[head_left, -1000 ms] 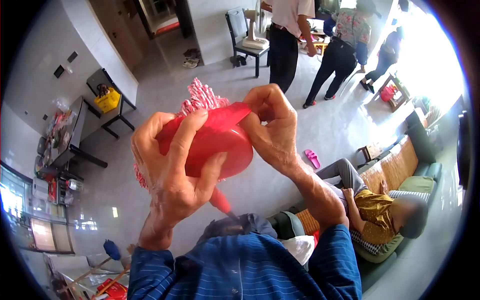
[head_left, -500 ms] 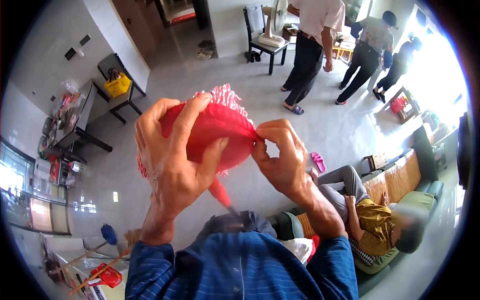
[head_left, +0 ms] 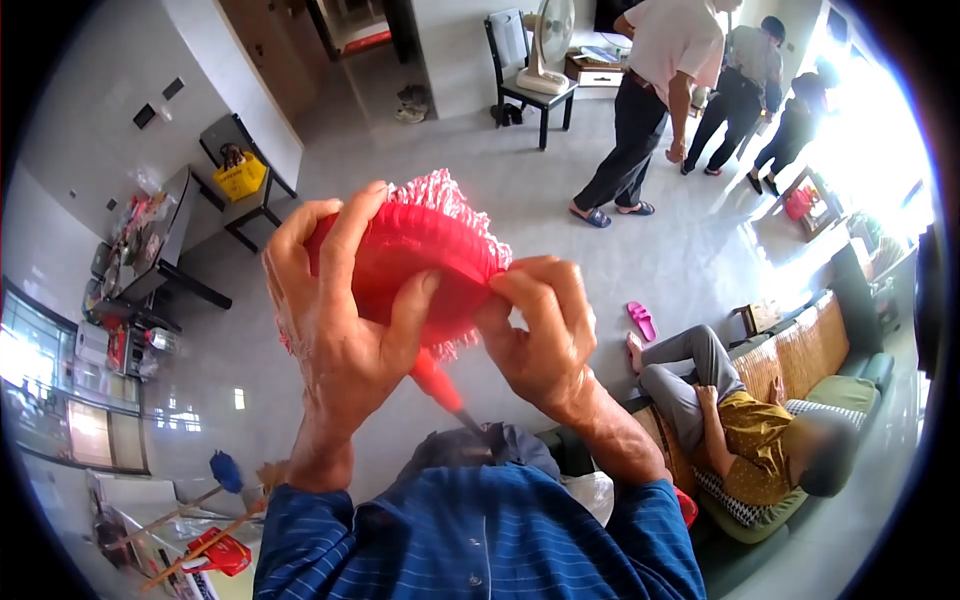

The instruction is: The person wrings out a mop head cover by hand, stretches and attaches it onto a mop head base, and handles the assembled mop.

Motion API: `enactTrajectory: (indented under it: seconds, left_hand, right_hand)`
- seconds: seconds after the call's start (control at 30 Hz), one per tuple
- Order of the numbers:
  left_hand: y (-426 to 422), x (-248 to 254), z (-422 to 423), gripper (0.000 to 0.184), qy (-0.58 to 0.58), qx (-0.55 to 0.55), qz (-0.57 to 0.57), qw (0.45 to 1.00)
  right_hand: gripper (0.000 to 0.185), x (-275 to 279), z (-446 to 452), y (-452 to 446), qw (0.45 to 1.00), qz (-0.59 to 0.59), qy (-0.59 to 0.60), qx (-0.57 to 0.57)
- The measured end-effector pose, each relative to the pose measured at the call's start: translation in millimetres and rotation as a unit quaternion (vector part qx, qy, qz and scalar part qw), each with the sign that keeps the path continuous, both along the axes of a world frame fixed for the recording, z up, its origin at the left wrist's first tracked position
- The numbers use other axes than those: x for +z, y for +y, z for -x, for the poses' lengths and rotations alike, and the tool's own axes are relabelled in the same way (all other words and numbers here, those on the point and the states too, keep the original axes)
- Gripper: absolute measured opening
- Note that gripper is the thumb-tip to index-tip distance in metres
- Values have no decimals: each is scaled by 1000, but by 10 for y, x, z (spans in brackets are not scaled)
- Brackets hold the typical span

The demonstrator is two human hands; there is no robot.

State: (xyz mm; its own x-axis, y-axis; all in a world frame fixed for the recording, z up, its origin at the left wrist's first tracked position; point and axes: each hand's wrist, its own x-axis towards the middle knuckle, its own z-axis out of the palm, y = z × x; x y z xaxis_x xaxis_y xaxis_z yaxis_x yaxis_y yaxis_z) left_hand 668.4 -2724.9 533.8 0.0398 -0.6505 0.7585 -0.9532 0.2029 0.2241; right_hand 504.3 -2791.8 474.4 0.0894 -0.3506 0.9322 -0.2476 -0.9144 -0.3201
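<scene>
Held up in front of my chest is a round mop head [head_left: 390, 265], with a smooth red disc facing me and red-and-white yarn strands [head_left: 445, 195] along its far rim. My left hand [head_left: 340, 290] wraps around the disc's left side, thumb pressed on its face and fingers over the rim. At the right edge, my right hand [head_left: 540, 325] pinches the red rim between thumb and fingers. Below the disc a red mop handle [head_left: 436, 380] runs down toward my waist, partly hidden by the disc.
A person sits on the sofa [head_left: 870, 375] at right; several people stand at the back right. A fan [head_left: 548, 50] rests on a chair. Another chair [head_left: 245, 200] holds a yellow bag. Pink slippers [head_left: 641, 320] lie on the floor. A cluttered table [head_left: 150, 240] stands left.
My right hand has shifted slightly left and down along the rim, still pinching it. The mop head has tilted a little. In the background, the standing person in a light shirt has stepped right.
</scene>
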Motion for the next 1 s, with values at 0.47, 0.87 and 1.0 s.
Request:
enactTrajectory:
  seconds: [0.47, 0.87, 1.0]
  left_hand:
    - [-29, 53, 6, 38, 4, 39, 49, 998]
    - [-81, 89, 65, 38, 57, -4, 70, 996]
    - [-53, 97, 102, 36, 44, -5, 72, 996]
  right_hand:
    - [18, -88, -165, -61, 951, -260, -137, 99]
    - [15, -60, -45, -273, 886, -340, -175, 261]
    - [22, -16, 144, -330, 954, -235, -17, 186]
